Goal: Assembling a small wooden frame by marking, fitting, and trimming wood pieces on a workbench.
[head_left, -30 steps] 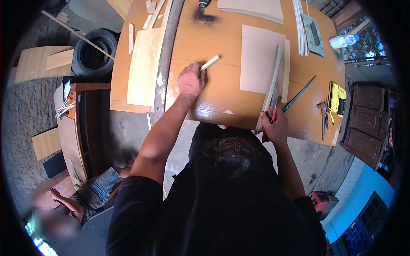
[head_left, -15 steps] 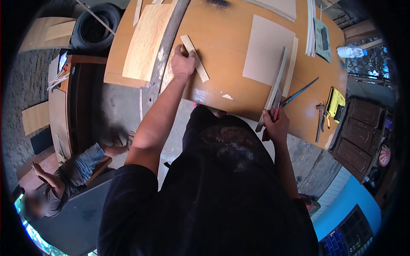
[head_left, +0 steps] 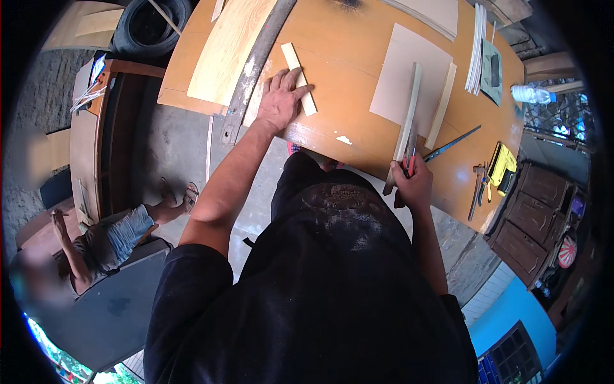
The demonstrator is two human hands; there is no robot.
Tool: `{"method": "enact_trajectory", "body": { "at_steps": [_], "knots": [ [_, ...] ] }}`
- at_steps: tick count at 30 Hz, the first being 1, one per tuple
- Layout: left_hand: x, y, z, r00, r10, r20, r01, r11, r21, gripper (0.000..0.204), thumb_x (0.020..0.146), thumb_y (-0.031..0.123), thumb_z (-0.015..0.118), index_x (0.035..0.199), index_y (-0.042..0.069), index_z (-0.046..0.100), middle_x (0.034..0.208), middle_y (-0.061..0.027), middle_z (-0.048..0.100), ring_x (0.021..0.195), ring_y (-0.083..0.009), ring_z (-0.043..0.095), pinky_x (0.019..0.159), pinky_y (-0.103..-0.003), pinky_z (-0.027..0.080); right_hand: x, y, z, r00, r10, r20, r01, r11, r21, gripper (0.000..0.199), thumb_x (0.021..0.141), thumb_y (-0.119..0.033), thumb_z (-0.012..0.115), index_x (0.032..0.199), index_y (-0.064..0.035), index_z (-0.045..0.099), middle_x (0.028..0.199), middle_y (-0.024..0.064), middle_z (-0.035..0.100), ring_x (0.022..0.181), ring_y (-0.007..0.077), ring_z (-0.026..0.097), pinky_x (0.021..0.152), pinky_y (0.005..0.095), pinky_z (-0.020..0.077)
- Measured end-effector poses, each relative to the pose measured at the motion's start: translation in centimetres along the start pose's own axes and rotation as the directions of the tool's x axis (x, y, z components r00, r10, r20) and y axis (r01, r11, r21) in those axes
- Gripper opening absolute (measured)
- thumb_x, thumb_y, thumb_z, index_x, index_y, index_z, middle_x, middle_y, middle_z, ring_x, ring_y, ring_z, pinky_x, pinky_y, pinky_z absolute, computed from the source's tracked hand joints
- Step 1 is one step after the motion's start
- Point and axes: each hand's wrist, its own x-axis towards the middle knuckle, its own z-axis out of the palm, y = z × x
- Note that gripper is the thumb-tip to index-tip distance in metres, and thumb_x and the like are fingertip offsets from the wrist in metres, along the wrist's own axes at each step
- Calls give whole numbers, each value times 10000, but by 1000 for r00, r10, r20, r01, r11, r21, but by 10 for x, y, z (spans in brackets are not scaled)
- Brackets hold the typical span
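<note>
My left hand (head_left: 280, 101) lies on the table with its fingers stretched out, some resting over a short, pale wooden strip (head_left: 291, 57). My right hand (head_left: 414, 184) is closed at the table's near edge around a red-handled tool (head_left: 411, 162); its kind is partly hidden by the fingers. A long greyish wooden strip (head_left: 410, 112) runs up from beside that hand, but I cannot tell whether the fingers grip it too. A dark, narrow blade (head_left: 453, 142) slants away to the right of the hand; whether it belongs to the red-handled tool is unclear.
On the orange-brown table (head_left: 339, 77) lie a brown board sheet (head_left: 403, 77), a wood-grain panel (head_left: 224, 57) and a long grey bar (head_left: 259, 61). A yellow tool (head_left: 503, 168), pliers and a hammer sit at right, near a water bottle (head_left: 533, 95). A person (head_left: 105, 246) sits at left.
My left hand has gone from gripping the short strip to lying spread on it, and the strip stands more upright in view. My right hand has barely moved. The whole view has shifted slightly.
</note>
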Motion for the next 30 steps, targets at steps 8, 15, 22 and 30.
{"method": "enact_trajectory", "body": {
  "at_steps": [8, 15, 22, 30],
  "knots": [
    [32, 34, -60, 962, -262, -73, 184, 824, -536, 369, 923, 302, 658, 1191, 69, 559, 1027, -138, 670, 974, -326, 660, 929, -498, 498, 12, -13, -9, 998, -30, -63, 32, 999, 39, 285, 819, -213, 780, 840, -34, 560, 663, 115, 607, 619, 236, 616, 631, 391, 500],
    [25, 45, -155, 784, -612, 101, 49, -101, -994, 264, 971, 83, 640, 1119, 29, 428, 872, -68, 624, 601, -128, 618, 519, -275, 540, 24, 4, 0, 996, -93, -6, 93, 979, 183, 229, 867, -128, 734, 966, 8, 578, 808, 133, 649, 756, 167, 608, 731, 350, 515],
    [-29, 17, -219, 648, -761, -39, -119, -50, -992, 236, 979, 101, 635, 1110, 64, 442, 827, -37, 586, 624, -150, 627, 535, -295, 548, 54, 26, 39, 979, -174, 109, 155, 974, 163, 212, 850, -145, 729, 944, -2, 603, 815, 152, 652, 748, 256, 633, 749, 409, 513],
    [-111, -8, -266, 442, -881, -167, -220, 74, -973, 231, 981, 116, 633, 1099, 63, 441, 843, -42, 603, 645, -132, 634, 552, -284, 558, 85, -3, 88, 922, -304, 240, 309, 951, 17, 248, 829, -163, 750, 812, -7, 558, 706, 119, 609, 633, 242, 603, 653, 409, 505]
  ]
}}
